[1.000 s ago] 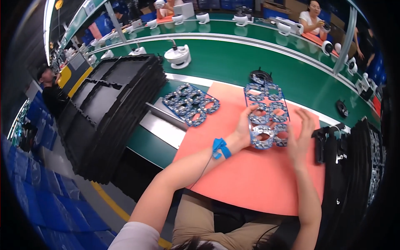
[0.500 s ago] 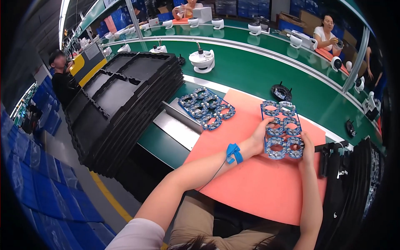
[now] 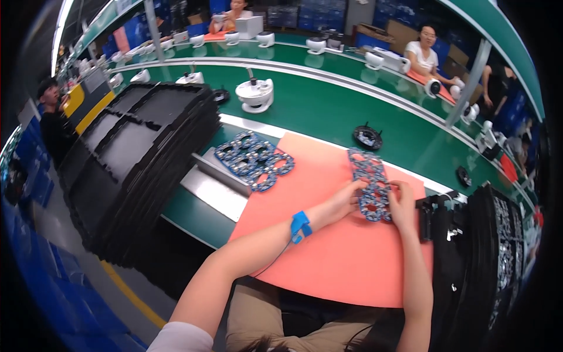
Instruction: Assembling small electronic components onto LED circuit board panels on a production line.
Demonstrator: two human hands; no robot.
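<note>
A blue circuit board panel [image 3: 367, 167] with round cut-outs is held above the salmon-coloured mat [image 3: 328, 264], tilted and slightly blurred. My left hand [image 3: 347, 200] grips its left edge, a blue wrist strap [image 3: 301, 227] with a thin cord on that wrist. My right hand [image 3: 402, 204] has its fingers closed on the panel's near right edge. Part of each hand's fingers is hidden. To the left, more blue board panels [image 3: 240, 158] lie at the mat's far left corner.
A tall stack of black trays [image 3: 123, 146] stands left, beside a metal plate [image 3: 217, 196]. Black racks [image 3: 451, 246] with boards stand right. Beyond the mat, the green conveyor [image 3: 311, 108] carries a white device [image 3: 255, 95] and a black round part [image 3: 368, 137]. Co-workers sit across.
My view has swung right, so the scene sits further left. The held panel has turned and looks narrower, and my hands are closer together.
</note>
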